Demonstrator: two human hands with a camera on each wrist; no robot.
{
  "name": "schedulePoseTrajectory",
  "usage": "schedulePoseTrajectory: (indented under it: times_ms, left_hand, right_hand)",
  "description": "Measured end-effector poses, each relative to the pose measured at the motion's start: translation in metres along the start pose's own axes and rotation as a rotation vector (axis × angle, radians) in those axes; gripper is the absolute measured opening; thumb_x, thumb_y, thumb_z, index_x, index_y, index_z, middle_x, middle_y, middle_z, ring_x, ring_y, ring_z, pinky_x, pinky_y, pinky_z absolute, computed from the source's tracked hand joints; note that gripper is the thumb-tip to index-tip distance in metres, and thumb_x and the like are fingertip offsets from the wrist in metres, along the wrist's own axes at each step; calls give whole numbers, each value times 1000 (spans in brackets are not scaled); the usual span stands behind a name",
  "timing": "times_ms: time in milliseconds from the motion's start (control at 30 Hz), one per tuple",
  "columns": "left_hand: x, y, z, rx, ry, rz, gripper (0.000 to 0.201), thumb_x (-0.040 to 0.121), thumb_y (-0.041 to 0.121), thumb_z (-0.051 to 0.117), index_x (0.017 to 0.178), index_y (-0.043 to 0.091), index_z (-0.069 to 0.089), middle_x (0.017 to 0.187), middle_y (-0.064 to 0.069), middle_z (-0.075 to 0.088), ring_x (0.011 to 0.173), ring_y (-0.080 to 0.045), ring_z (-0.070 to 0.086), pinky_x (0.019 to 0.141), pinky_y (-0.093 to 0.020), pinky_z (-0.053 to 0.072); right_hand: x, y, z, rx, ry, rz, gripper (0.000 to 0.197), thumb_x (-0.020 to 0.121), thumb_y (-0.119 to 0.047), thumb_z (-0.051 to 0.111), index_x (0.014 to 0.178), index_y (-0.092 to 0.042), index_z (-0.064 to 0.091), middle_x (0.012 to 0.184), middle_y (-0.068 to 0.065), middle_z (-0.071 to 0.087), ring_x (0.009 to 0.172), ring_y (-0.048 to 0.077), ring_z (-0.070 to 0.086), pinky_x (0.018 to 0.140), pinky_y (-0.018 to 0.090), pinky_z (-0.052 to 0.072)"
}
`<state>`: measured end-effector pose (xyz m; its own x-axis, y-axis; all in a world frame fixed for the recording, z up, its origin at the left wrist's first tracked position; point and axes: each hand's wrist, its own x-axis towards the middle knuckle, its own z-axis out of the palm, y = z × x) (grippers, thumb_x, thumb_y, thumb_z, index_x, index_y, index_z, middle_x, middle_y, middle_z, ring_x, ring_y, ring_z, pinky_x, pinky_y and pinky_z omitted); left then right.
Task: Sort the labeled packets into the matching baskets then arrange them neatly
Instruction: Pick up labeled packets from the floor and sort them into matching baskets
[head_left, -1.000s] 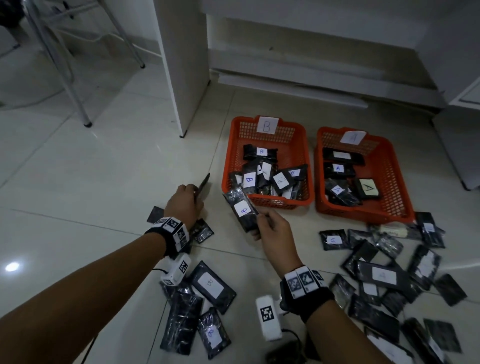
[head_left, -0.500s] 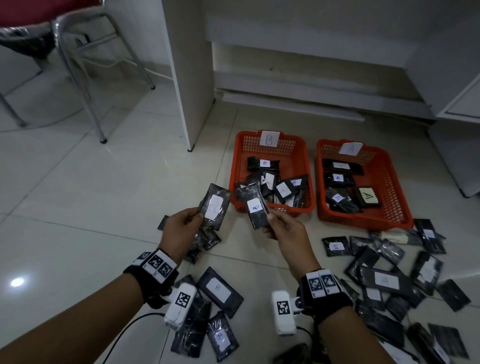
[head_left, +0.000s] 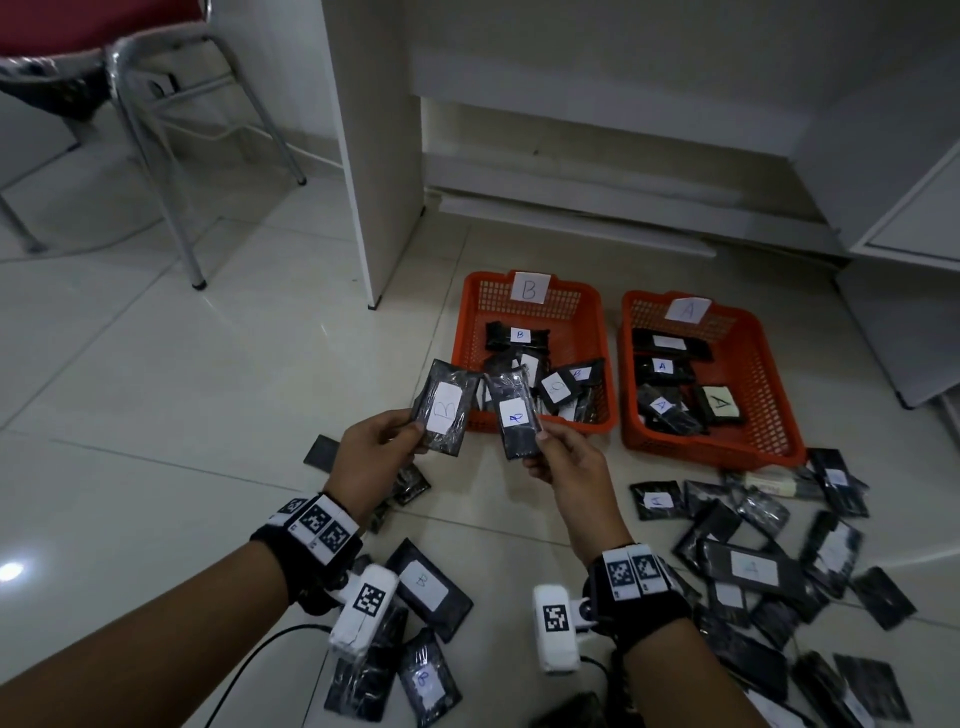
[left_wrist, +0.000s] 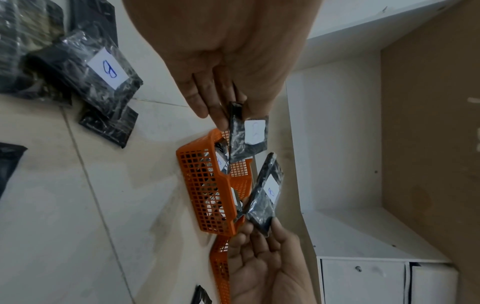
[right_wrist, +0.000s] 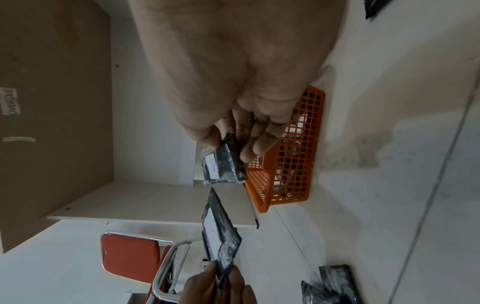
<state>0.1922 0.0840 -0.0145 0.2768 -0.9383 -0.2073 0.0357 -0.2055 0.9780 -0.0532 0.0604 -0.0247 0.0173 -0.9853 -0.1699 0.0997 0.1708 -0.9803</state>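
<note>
- Left hand (head_left: 370, 457) pinches a B packet (head_left: 445, 408) by its lower end, label facing up, probably so it's readable.
- Right hand (head_left: 569, 470) pinches a second packet (head_left: 514, 415) the same way; its blue letter looks like B too.
- Both hover just in front of the B basket (head_left: 602, 364), so that's likely the drop.
- A basket (head_left: 763, 384) sits beside it, unsorted packets (head_left: 753, 566) lie scattered on the floor (head_left: 156, 415).

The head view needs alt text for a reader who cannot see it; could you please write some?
Two hands each hold up a black labeled packet: the left hand one marked B, the right hand another. Beyond them on the tiled floor sit orange baskets tagged B and A, with loose packets scattered nearby.
</note>
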Motion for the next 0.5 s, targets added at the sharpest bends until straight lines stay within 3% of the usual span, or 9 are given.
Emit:
schedulePoseTrajectory:
  times_ms: [167, 233, 300, 400, 500]
  left_hand:
    - [8, -6, 8, 22, 2, -4, 18, 98, 8, 65, 113, 11, 75, 98, -11, 79, 84, -21, 73, 88, -43, 57]
    - [11, -7, 12, 40, 0, -3, 19, 98, 8, 65, 114, 11, 74, 98, -11, 78, 84, -20, 74, 86, -41, 57]
    - [16, -6, 18, 55, 3, 4, 19, 96, 8, 66, 115, 10, 73, 98, -13, 77, 83, -20, 75, 83, -37, 57]
    - [29, -3, 31, 121, 41, 60, 19, 93, 6, 70, 112, 8, 72, 100, -15, 75, 79, -18, 74, 74, -25, 58]
    - [53, -5, 43, 211, 54, 104, 18, 91, 8, 73, 108, 9, 73, 98, -12, 74, 79, -21, 74, 76, -31, 60]
  right_hand:
    - [17, 1, -10, -35, 61, -1, 12, 106, -18, 61, 112, -15, 71, 92, 1, 76, 80, 14, 70, 81, 32, 60]
    - [29, 1, -16, -134, 93, -55, 9, 107, -22, 61, 110, -20, 69, 98, 3, 76, 84, 14, 71, 82, 32, 59]
    - [49, -1, -22, -305, 126, -133, 9, 107, -26, 60, 108, -22, 68, 99, 5, 74, 89, 18, 71, 79, 30, 54]
    - [86, -3, -31, -606, 177, -154, 14, 106, -24, 58, 107, -15, 69, 98, 9, 74, 89, 25, 69, 74, 29, 46]
    - [112, -4, -35, -919, 174, -143, 17, 104, -26, 58, 107, -12, 68, 102, 10, 73, 88, 28, 69, 72, 30, 48]
